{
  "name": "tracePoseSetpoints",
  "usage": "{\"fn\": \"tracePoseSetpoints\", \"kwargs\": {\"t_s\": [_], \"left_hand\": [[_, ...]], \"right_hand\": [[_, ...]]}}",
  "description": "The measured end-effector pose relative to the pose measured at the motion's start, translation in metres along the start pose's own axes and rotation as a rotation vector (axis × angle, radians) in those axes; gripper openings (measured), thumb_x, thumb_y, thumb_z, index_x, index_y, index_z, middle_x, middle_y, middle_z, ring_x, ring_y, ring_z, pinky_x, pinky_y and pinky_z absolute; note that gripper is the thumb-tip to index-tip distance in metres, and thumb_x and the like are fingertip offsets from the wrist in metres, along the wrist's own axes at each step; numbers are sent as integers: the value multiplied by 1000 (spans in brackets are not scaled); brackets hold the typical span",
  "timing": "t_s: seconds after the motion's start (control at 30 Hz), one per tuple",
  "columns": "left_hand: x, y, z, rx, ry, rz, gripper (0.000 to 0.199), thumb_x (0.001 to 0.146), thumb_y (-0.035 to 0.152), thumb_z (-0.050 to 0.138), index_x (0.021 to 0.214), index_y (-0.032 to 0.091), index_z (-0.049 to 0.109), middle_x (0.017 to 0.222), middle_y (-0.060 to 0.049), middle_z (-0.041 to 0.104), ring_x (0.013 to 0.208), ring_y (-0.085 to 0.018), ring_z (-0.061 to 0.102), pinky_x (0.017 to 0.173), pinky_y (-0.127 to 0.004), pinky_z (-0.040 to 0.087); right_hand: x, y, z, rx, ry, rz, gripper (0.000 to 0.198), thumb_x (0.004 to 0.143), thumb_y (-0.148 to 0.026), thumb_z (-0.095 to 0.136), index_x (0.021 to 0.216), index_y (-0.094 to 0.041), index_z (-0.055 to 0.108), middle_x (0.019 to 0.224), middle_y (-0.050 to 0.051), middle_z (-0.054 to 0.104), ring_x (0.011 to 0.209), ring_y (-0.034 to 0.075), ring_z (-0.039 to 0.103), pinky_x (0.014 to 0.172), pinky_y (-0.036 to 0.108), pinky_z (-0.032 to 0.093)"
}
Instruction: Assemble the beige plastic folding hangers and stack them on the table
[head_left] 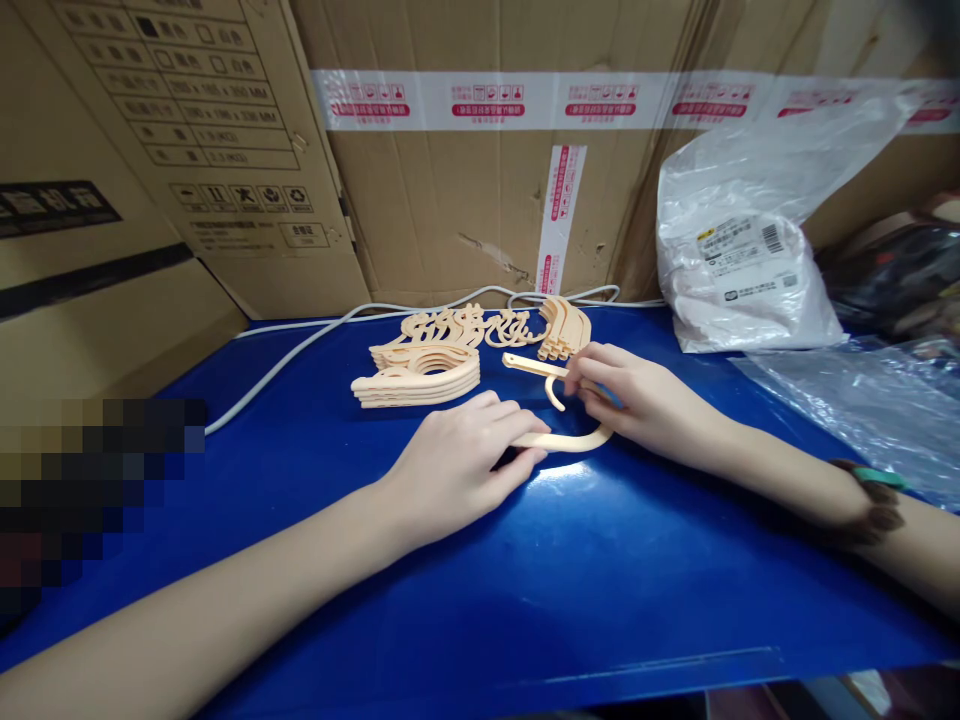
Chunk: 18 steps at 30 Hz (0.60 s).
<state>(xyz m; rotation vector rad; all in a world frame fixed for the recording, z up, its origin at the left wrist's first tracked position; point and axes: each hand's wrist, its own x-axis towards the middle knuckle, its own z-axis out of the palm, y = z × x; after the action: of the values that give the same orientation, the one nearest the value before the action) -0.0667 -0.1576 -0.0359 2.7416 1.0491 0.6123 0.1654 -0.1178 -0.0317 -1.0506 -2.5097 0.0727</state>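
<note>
A cream plastic folding clothes hanger [574,441] lies just over the blue table between my hands. My left hand [465,455] has its fingers closed on the end of the hanger's curved arm. Around the hanger's middle, near its hook [553,393], my right hand [630,395] is closed, covering the joint. A second, straighter arm [529,365] with a hole near its tip points left from under my right fingers. Beyond my left hand sits a neat stack of cream hanger pieces [420,383].
Behind the stack lie loose cream hooks [506,328], more cream parts [446,325] and a pile of curved arms [564,327]. A white cable [281,372] runs along the back. Cardboard boxes [450,200] wall the rear; a white plastic bag [739,255] stands at right.
</note>
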Motion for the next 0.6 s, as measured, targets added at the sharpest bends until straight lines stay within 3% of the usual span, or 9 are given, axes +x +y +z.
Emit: {"fn": "tracePoseSetpoints", "kwargs": {"t_s": [0.6], "left_hand": [[-1, -2, 4, 13, 54, -26, 18, 95, 21, 46, 100, 21, 64, 102, -2, 64, 95, -18, 56, 79, -30, 44]], "right_hand": [[2, 5, 4, -88, -42, -6, 20, 88, -8, 41, 90, -18, 58, 96, 9, 59, 90, 20, 58, 77, 32, 46]]}}
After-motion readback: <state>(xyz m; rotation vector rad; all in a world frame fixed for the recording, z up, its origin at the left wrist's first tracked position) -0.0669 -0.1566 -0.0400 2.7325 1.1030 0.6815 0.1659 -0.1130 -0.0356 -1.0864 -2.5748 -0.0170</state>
